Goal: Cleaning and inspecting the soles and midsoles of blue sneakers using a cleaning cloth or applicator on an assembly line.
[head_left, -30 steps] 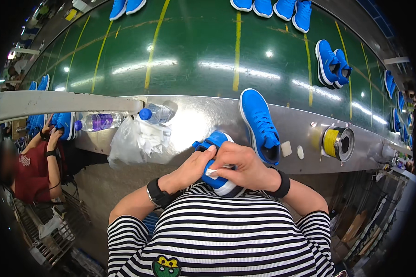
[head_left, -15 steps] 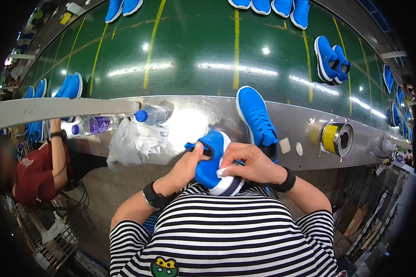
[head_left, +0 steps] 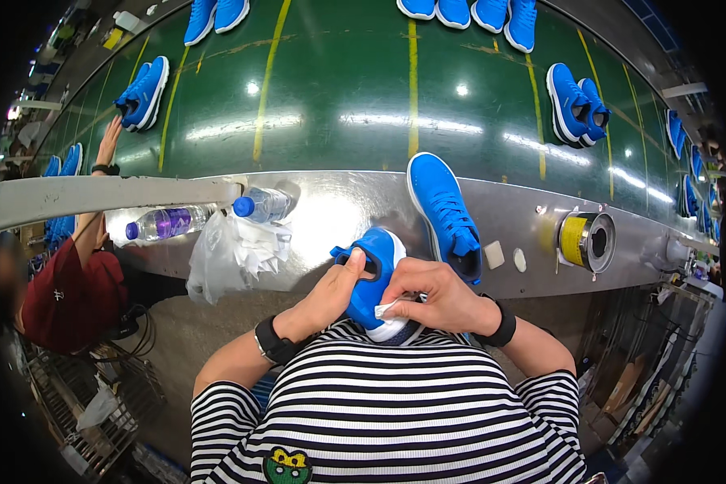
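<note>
A blue sneaker (head_left: 361, 300) with a white sole is held close against my striped shirt. My left hand (head_left: 331, 296) grips it at the collar, thumb at the shoe opening. Pinched in my right hand (head_left: 438, 296) is a small white cloth (head_left: 385, 310), pressed to the side of the shoe just above the white sole. Another blue sneaker (head_left: 445, 211) lies on the metal ledge just beyond my right hand, its toe pointing away from me.
Beyond the metal ledge (head_left: 339, 202), a green conveyor belt (head_left: 331, 89) carries several blue shoes. Left stand bottles (head_left: 268, 205) and a plastic bag (head_left: 216, 256) of white cloths; right are two pale pieces (head_left: 494, 255) and a tin (head_left: 595, 242). A co-worker (head_left: 77, 294) reaches over the belt.
My right hand has shifted the cloth slightly down and left along the shoe. At left, the co-worker's arm has stretched out over the belt, beside a pair of shoes now farther onto it.
</note>
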A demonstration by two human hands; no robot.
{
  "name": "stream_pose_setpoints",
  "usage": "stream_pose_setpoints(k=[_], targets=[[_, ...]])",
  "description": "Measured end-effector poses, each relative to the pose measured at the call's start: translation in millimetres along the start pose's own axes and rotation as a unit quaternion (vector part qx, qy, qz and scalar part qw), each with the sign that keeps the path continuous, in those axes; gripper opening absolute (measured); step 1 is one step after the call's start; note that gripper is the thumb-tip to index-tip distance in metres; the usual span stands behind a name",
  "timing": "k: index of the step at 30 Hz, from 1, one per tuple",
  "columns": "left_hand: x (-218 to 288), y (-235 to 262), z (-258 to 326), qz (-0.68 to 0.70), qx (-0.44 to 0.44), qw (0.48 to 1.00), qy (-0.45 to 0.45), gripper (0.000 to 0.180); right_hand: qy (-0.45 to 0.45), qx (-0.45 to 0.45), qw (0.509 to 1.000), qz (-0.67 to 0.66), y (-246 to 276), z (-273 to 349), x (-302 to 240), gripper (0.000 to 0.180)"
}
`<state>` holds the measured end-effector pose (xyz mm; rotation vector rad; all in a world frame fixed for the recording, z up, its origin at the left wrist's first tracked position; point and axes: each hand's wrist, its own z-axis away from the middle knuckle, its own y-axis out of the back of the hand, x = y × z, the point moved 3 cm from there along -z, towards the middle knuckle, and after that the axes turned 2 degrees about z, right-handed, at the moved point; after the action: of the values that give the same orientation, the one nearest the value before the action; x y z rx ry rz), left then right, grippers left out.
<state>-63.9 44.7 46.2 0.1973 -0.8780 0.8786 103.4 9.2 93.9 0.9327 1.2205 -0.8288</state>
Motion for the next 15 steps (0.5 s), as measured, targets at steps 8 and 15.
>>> stream_pose_setpoints(k=[8, 15], targets=[[8, -3, -4, -0.086, -0.025, 0.996, 0.011, 0.063, 0.053, 0.031, 0.998, 0.016, -5, 10, -6, 0.01], [14, -3, -17, 0.051, 0.007, 0.999, 0.01, 0.064, 0.031, 0.246, 0.968, 0.04, 9, -18, 21, 0.01]])
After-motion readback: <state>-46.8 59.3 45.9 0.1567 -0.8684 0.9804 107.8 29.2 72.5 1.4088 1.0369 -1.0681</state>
